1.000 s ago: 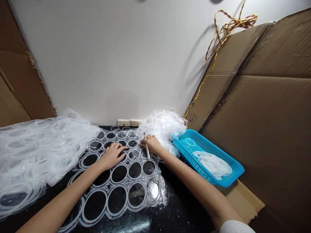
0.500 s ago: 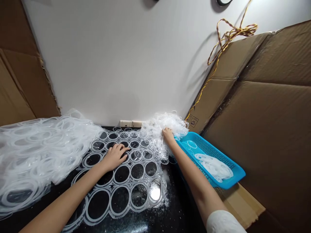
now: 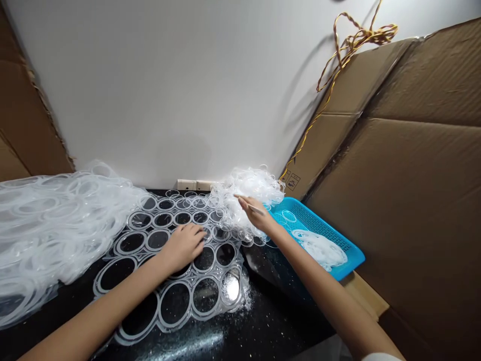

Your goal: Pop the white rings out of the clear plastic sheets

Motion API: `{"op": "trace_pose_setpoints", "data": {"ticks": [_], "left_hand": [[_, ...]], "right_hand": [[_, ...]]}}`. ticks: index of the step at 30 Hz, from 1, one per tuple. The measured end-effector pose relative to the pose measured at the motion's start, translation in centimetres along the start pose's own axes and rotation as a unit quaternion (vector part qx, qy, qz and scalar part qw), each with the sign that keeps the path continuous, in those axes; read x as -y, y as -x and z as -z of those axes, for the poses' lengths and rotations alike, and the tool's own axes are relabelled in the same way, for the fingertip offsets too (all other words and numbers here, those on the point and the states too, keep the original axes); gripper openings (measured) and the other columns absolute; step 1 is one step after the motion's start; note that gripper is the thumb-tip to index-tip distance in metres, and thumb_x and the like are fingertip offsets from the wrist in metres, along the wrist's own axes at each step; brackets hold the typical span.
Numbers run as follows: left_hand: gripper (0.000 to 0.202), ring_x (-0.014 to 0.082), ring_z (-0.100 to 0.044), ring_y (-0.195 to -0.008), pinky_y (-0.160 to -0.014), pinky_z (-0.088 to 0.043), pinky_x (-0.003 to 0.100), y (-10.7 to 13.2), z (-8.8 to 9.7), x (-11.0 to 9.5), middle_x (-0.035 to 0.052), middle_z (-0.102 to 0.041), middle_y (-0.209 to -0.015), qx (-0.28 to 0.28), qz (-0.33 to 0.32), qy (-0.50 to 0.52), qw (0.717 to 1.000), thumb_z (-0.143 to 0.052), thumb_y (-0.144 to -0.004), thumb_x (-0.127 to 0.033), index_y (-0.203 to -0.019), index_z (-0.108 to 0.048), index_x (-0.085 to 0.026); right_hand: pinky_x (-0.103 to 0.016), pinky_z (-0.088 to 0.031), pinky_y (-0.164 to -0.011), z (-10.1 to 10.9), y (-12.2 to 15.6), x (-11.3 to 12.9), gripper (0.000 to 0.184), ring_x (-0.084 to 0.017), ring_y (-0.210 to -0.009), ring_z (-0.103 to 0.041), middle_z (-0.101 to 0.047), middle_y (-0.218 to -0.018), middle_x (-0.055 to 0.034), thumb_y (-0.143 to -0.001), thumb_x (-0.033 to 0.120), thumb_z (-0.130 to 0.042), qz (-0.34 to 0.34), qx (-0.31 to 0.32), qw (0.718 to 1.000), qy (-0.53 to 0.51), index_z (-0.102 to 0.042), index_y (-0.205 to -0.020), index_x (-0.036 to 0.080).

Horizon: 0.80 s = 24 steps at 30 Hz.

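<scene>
My left hand point(image 3: 185, 243) rests flat with its fingers stretched out on a translucent plastic sheet point(image 3: 175, 328) of joined rings with large round holes. My right hand point(image 3: 255, 211) is raised over the sheet's far right side, closed around a thin, pale, stick-like tool point(image 3: 256, 210); its exact kind cannot be made out. Just beyond that hand lies a tangled heap of thin clear plastic rings point(image 3: 250, 183). Some loose rings are scattered at the sheet's back edge.
At left is a large pile of similar ring sheets point(image 3: 63, 220). A blue plastic basket point(image 3: 349, 258) with white rings stands at right. Cardboard point(image 3: 413, 175) walls the right side, with a twisted yellow cord point(image 3: 353, 45) above. White fragments dot the black tabletop point(image 3: 270, 321).
My right hand has lifted off the ring heap and drawn back slightly left, exposing the tool. My left hand stays on the sheet. The whole view has shifted a little.
</scene>
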State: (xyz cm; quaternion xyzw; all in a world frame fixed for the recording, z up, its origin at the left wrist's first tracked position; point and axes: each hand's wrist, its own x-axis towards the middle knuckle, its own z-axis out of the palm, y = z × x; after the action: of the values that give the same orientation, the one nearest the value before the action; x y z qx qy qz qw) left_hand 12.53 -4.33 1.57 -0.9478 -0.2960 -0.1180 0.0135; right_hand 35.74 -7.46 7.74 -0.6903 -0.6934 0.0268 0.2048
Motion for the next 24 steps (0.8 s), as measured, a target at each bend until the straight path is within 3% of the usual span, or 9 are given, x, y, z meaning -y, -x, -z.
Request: {"op": "trace_pose_setpoints", "data": {"ticks": [2, 3, 6, 9, 16, 20, 24], "left_hand": [[0.033, 0.0248, -0.046, -0.107, -0.087, -0.033, 0.039, -0.3, 0.0, -2.2, 0.0074, -0.056, -0.117, 0.002, -0.024, -0.006, 1.0, -0.036, -0.085, -0.028, -0.111, -0.056, -0.021], [0.033, 0.0266, -0.046, -0.107, -0.088, -0.033, 0.042, -0.5, -0.2, -3.1, 0.0086, -0.057, -0.116, 0.004, -0.029, -0.011, 1.0, -0.038, -0.084, -0.029, -0.11, -0.057, -0.02], [0.032, 0.0302, -0.049, -0.102, -0.088, -0.032, 0.047, -0.6, -0.7, -4.7, 0.0114, -0.061, -0.11, 0.01, -0.027, -0.025, 0.999, -0.041, -0.082, -0.031, -0.106, -0.06, -0.019], [0.036, 0.0314, -0.049, -0.102, -0.087, -0.032, 0.049, -0.3, -1.3, -4.9, 0.0127, -0.06, -0.112, 0.01, -0.015, -0.029, 0.999, -0.037, -0.084, -0.03, -0.111, -0.057, -0.019], [0.039, 0.0318, -0.046, -0.106, -0.089, -0.03, 0.051, 0.2, -1.5, -4.5, 0.0123, -0.055, -0.121, 0.03, 0.002, -0.024, 0.999, -0.033, -0.085, -0.03, -0.117, -0.053, -0.018], [0.039, 0.0305, -0.045, -0.108, -0.088, -0.032, 0.049, 0.0, -1.2, -4.5, 0.0117, -0.052, -0.124, 0.034, 0.009, -0.027, 0.999, -0.033, -0.086, -0.031, -0.117, -0.052, -0.017], [0.039, 0.028, -0.045, -0.109, -0.088, -0.035, 0.043, -0.2, -1.2, -4.1, 0.0097, -0.051, -0.125, 0.038, 0.0, -0.021, 0.999, -0.034, -0.085, -0.033, -0.115, -0.054, -0.017]], "right_hand": [[-0.028, -0.046, -0.072, -1.9, 1.7, 0.5, 0.046, -0.016, -0.078, -0.061, -0.065, -0.089, -0.0085, -0.093, 0.038, -0.022, -0.015, 0.02, 0.98, -0.196, -0.061, -0.106, 0.015], [-0.027, -0.047, -0.068, -3.0, 2.3, 0.6, 0.047, -0.016, -0.073, -0.062, -0.066, -0.084, -0.0075, -0.093, 0.039, -0.024, -0.021, 0.032, 0.972, -0.234, -0.064, -0.099, 0.015], [-0.025, -0.048, -0.066, -5.9, 3.3, 0.5, 0.041, -0.016, -0.073, -0.063, -0.067, -0.077, -0.005, -0.089, 0.041, -0.035, -0.024, 0.054, 0.963, -0.263, -0.065, -0.093, 0.015], [-0.023, -0.047, -0.065, -7.2, 3.6, 0.1, 0.036, -0.015, -0.071, -0.063, -0.067, -0.072, -0.003, -0.087, 0.04, -0.04, -0.018, 0.071, 0.959, -0.273, -0.066, -0.088, 0.015], [-0.021, -0.045, -0.06, -7.5, 3.7, 0.0, 0.033, -0.013, -0.066, -0.06, -0.065, -0.07, -0.0028, -0.089, 0.032, -0.038, 0.018, 0.074, 0.965, -0.252, -0.066, -0.088, 0.014], [-0.026, -0.044, -0.074, -8.1, 3.8, 0.3, 0.024, -0.016, -0.078, -0.059, -0.064, -0.081, -0.006, -0.087, 0.027, -0.045, 0.076, 0.061, 0.973, -0.209, -0.065, -0.087, 0.015], [-0.032, -0.043, -0.079, -8.9, 3.9, 1.0, 0.026, -0.02, -0.087, -0.056, -0.061, -0.094, -0.0123, -0.089, 0.024, -0.04, 0.193, 0.026, 0.981, -0.028, -0.061, -0.098, 0.012]]}}
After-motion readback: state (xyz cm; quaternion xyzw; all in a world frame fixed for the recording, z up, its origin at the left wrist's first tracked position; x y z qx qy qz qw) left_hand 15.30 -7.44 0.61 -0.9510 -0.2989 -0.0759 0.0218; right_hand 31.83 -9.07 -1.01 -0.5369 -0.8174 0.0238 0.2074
